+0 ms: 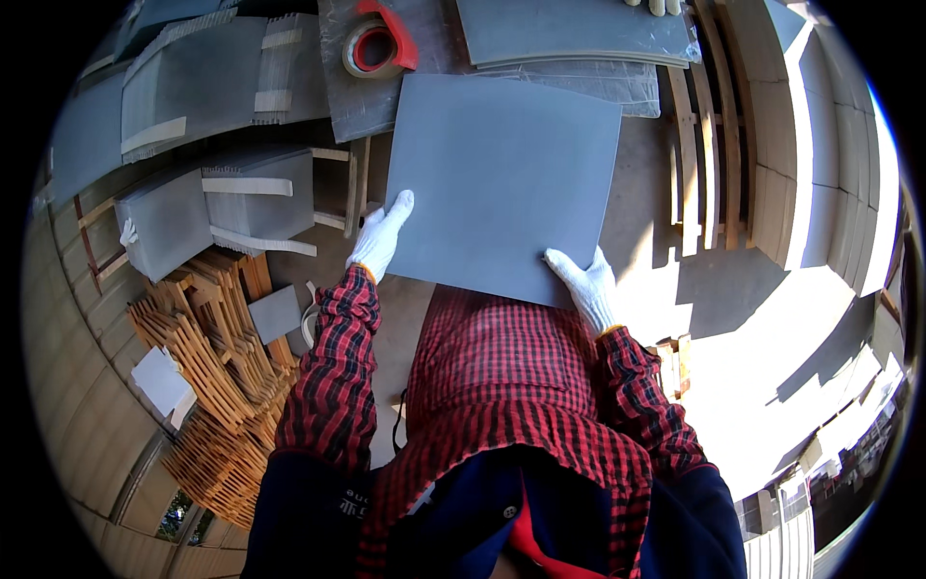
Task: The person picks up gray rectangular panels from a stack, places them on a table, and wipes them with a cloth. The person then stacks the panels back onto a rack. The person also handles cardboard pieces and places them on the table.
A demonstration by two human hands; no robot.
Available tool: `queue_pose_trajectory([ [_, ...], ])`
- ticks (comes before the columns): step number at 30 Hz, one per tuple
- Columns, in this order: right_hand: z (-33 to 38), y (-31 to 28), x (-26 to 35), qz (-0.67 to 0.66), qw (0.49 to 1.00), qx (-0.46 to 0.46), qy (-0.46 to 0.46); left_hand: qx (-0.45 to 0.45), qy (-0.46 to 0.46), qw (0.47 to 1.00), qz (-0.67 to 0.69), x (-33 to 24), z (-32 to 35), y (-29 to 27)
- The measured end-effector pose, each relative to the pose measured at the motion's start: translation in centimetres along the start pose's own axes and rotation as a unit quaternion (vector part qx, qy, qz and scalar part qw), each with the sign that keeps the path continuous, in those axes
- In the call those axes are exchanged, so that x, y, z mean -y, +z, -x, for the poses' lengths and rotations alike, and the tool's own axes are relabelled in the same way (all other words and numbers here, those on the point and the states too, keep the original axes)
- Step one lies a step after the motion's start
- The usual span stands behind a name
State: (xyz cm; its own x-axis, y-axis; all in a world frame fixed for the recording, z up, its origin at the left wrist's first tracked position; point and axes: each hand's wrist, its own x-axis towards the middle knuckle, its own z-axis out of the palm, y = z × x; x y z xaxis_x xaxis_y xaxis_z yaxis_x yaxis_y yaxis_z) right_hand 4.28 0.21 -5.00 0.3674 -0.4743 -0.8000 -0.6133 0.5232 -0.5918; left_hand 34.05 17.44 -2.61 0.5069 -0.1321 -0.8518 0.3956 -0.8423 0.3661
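On a partly sunlit floor (719, 289), wooden slats (183, 338) are piled at the left of the frame, below strapped stacks of grey panels (212, 72). The gloved left hand (383, 234) pinches the left edge of a square grey sheet (506, 179) at upper centre, thumb on top, other fingers mostly hidden. Near the lower right corner, the gloved right hand (588, 287) pinches it likewise, and a wooden pallet (709, 135) is at upper right.

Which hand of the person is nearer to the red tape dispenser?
Left. The white-gloved left hand, at the left edge of the square grey panel, is below the dispenser in the picture; the right hand, near the panel's lower right corner, is farther.
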Motion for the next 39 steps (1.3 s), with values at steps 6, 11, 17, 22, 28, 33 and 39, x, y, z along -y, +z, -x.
queue_pose_trajectory([
  [6,0.6,-1.3,3.1,0.489,0.772,-0.252,-0.318,0.046,-0.037,0.998,-0.034,0.1,0.4,-0.4],
  [11,-5.6,7.4,10.3,0.499,0.728,-0.265,-0.388,0.018,-0.002,0.994,-0.105,1.1,-1.7,0.0],
  [17,2.4,13.6,4.4,0.46,0.724,0.044,-0.512,0.043,0.003,0.993,-0.112,2.1,-3.5,0.0],
  [22,4.0,1.2,1.3,0.568,0.724,-0.171,-0.353,0.024,0.008,0.994,-0.105,1.6,-1.8,1.0],
  [28,-8.4,-1.9,0.8,0.132,0.956,-0.205,-0.165,0.073,0.032,0.993,-0.091,1.1,-2.0,0.3],
  [33,-3.5,2.3,7.5,-0.185,0.931,-0.313,0.02,0.065,0.079,0.995,-0.021,1.1,0.6,-0.5],
  [39,0.2,1.3,1.2,-0.34,0.895,-0.269,-0.104,0.115,0.116,0.984,0.071,0.5,4.6,-2.9],
])
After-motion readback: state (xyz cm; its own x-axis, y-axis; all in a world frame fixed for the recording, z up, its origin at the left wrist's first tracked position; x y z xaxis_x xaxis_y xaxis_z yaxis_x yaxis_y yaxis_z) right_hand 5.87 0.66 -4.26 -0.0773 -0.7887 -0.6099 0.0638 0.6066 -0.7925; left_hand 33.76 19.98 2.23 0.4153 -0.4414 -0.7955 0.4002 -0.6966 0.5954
